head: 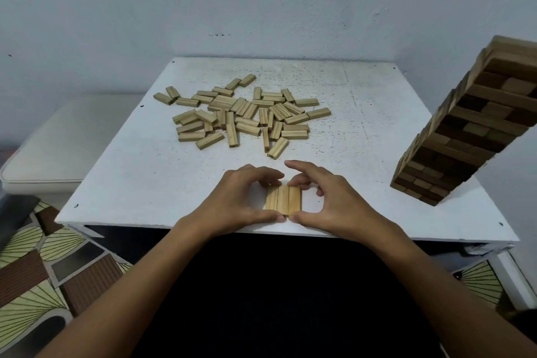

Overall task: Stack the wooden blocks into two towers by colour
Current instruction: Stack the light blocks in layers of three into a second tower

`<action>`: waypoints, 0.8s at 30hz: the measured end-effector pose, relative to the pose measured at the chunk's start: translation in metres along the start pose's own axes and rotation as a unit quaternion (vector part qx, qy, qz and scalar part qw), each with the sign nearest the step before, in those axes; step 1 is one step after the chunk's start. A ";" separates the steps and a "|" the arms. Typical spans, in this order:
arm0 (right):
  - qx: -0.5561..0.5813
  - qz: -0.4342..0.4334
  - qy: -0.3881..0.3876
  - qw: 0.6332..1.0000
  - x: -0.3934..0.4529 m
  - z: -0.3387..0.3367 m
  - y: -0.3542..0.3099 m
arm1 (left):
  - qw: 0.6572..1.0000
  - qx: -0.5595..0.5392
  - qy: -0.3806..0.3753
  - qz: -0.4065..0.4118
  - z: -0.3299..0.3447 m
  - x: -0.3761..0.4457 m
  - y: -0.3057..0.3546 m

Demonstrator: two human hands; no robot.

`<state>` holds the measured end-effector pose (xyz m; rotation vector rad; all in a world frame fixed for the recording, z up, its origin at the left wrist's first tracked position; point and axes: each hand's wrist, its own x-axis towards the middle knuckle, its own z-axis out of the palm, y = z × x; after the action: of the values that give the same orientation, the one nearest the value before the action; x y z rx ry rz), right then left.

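Three light blocks [283,200] lie side by side, seemingly pinched between left hand [241,200] and right hand [331,203].

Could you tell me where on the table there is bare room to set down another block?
Bare patches: the left strip of the white table, between the left hand and table edge; and the stretch between the right hand and the dark tower. Crowded: the loose block pile mid-table, and the three-block row between the hands.

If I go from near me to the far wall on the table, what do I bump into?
The two hands, left hand and right hand, around the row of three light blocks, then the pile of loose light blocks, then the wall.
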<state>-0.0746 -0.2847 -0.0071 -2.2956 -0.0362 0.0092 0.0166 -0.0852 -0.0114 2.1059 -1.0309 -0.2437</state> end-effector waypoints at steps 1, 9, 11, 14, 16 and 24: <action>0.001 0.002 -0.002 1.000 0.001 0.000 0.000 | 1.000 -0.003 0.000 0.001 0.000 0.000 0.000; -0.007 0.006 -0.009 1.000 0.002 0.002 -0.003 | 1.000 -0.019 -0.007 -0.001 -0.001 0.001 -0.003; -0.008 0.005 -0.011 1.000 0.002 0.002 -0.002 | 1.000 -0.021 -0.005 -0.002 0.000 0.001 -0.004; -0.012 0.000 -0.018 1.000 0.002 0.001 -0.001 | 1.000 -0.019 -0.007 0.002 -0.001 0.000 -0.005; -0.009 -0.003 -0.019 1.000 0.002 -0.001 -0.001 | 1.000 -0.018 -0.010 -0.001 -0.002 -0.002 -0.004; -0.055 -0.017 0.097 0.994 0.036 -0.005 -0.004 | 0.985 0.114 0.111 0.064 -0.019 0.034 -0.019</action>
<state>-0.0389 -0.2844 -0.0006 -2.3948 0.0252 -0.2398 0.0595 -0.0923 -0.0066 2.1975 -1.0942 0.1778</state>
